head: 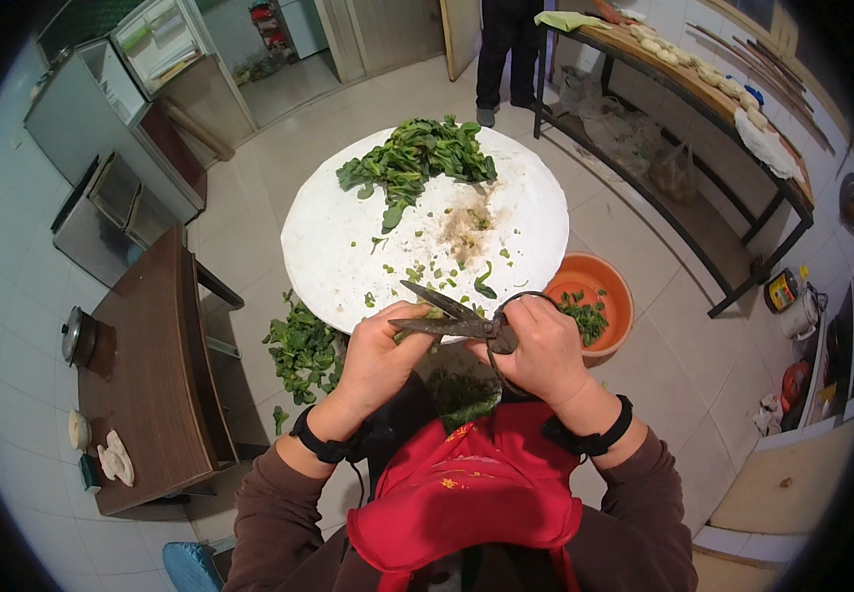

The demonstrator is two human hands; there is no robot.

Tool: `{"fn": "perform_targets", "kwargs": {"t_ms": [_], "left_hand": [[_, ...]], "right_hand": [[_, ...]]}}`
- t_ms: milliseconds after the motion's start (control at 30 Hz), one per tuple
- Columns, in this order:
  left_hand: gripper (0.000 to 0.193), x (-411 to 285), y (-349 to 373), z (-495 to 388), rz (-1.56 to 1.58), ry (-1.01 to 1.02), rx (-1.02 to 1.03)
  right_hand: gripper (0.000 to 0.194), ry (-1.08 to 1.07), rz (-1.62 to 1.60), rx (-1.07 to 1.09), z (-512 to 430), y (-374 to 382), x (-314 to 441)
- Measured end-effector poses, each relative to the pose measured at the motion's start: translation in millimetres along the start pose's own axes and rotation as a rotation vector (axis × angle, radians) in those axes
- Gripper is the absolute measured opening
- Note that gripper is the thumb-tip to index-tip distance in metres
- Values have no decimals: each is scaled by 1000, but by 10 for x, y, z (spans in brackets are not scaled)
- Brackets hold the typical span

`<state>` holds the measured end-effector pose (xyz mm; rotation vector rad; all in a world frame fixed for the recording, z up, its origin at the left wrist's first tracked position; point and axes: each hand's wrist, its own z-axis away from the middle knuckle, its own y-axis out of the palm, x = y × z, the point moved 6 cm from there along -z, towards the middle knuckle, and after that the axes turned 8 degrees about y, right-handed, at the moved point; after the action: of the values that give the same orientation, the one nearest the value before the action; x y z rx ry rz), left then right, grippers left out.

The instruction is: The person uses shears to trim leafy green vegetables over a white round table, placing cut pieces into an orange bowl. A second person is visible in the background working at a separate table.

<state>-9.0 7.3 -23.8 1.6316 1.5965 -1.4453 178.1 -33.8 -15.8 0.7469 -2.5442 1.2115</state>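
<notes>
My right hand [545, 344] grips the looped handles of dark metal scissors [464, 323], whose blades stand apart and point left. My left hand [390, 344] is closed on a small piece of greens [427, 314] by the blades, partly hidden by them and my fingers. Both hands are at the near edge of a round white tabletop [323, 244]. A pile of leafy greens [427, 159] lies at its far side. Small cut bits of stem and brown soil [467, 226] are scattered between the pile and my hands. An orange plastic basin [623, 296] with cut leaves [582, 318] stands beside the tabletop, right of my right hand.
More greens [301, 351] lie low at the left, and others [464, 392] below my hands. A brown wooden table [153, 355] with a lidded pot [79, 337] stands left. A long metal-framed bench [693, 74] bears pale dough pieces. A person [504, 55] stands beyond the tabletop.
</notes>
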Motion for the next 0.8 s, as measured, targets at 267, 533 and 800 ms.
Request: {"fn": "perform_targets", "kwargs": {"t_ms": [267,533,800], "left_hand": [[19,32,-19,13,13,-10,16],[17,26,-35,27,-58,22,38],[16,59,-26,37,-7,-38,72]], "right_hand": [[40,-29,-3,10,16,68,-10],[41,-28,-42,33,23,58,-20],[43,1,-69,90,71,134,-59]]}}
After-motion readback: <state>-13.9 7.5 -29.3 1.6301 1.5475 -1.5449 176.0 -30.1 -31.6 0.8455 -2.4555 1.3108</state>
